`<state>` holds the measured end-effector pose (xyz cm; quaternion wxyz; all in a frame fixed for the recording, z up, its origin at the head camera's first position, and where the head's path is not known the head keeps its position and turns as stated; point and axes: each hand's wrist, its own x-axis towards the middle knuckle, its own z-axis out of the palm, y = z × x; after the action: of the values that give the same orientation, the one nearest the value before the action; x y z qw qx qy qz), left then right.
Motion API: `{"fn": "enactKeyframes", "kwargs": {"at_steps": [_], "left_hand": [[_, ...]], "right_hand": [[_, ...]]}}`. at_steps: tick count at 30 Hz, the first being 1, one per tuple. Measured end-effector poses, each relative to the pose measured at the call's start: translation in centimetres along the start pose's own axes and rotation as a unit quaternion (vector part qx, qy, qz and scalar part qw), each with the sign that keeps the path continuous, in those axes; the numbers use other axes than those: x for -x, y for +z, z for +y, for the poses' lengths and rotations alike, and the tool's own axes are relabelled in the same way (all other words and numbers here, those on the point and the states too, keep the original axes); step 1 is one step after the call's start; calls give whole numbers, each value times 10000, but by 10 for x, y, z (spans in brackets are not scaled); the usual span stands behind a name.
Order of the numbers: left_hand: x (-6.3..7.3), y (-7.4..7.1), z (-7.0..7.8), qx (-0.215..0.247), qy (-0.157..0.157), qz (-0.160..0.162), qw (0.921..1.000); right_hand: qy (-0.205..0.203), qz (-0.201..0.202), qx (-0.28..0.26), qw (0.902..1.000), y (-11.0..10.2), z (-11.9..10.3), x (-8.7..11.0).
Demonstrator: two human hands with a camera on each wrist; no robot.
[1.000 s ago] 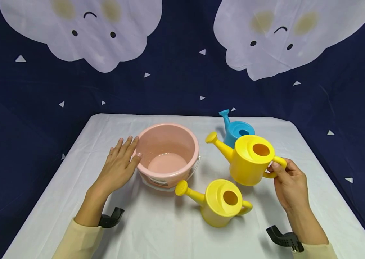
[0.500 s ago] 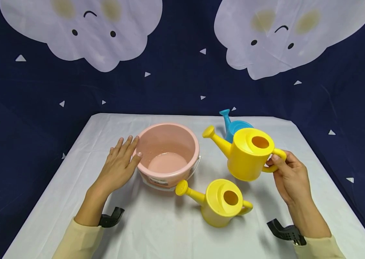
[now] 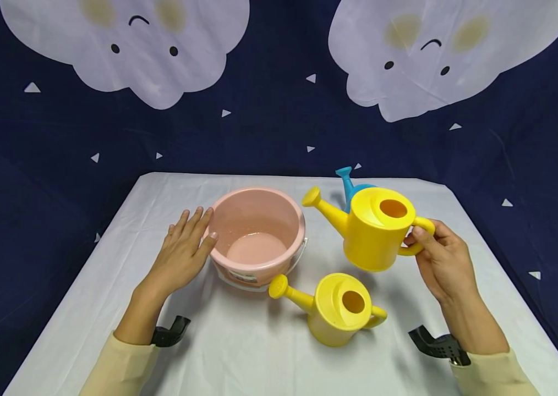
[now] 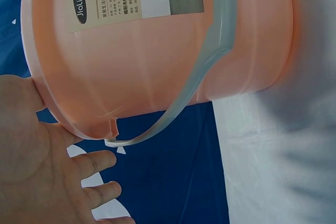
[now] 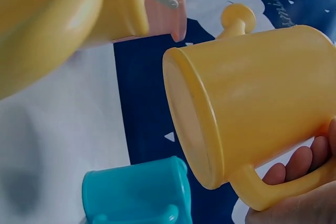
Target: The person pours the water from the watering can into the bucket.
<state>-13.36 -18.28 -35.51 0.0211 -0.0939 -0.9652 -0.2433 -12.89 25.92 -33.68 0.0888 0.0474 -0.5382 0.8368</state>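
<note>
My right hand (image 3: 444,264) grips the handle of a yellow watering can (image 3: 375,231), held up above the table with its spout to the left. In the right wrist view the fingers curl through the handle of this watering can (image 5: 252,103). My left hand (image 3: 180,256) lies with straight fingers against the left rim of a pink bucket (image 3: 256,269). The left wrist view shows the bucket's side (image 4: 142,72), its label and its pale handle hanging down. A second yellow watering can (image 3: 335,316) stands on the table in front, its spout close to the bucket.
Behind the raised can stands a blue watering can (image 3: 349,184), largely hidden in the head view; its blue body (image 5: 136,192) shows in the right wrist view. A white cloth (image 3: 239,352) covers the table. A dark blue curtain (image 3: 269,137) with clouds hangs behind.
My right hand has lifted the yellow watering can higher and slightly left, covering more of the blue one. The left hand, the bucket and the front can have stayed in place.
</note>
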Motion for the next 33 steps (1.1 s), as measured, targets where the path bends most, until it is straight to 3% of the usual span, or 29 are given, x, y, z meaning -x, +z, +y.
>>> {"fn": "enactKeyframes", "kwargs": {"at_steps": [14,33], "left_hand": [[0,-1,0,0,-7,3,10000],[0,0,0,-2,-17,10,10000]], "right_hand": [[-153,-743,-56,9971,9,-7,-8],[88,-941,524,9941,25,-20,-20]]}}
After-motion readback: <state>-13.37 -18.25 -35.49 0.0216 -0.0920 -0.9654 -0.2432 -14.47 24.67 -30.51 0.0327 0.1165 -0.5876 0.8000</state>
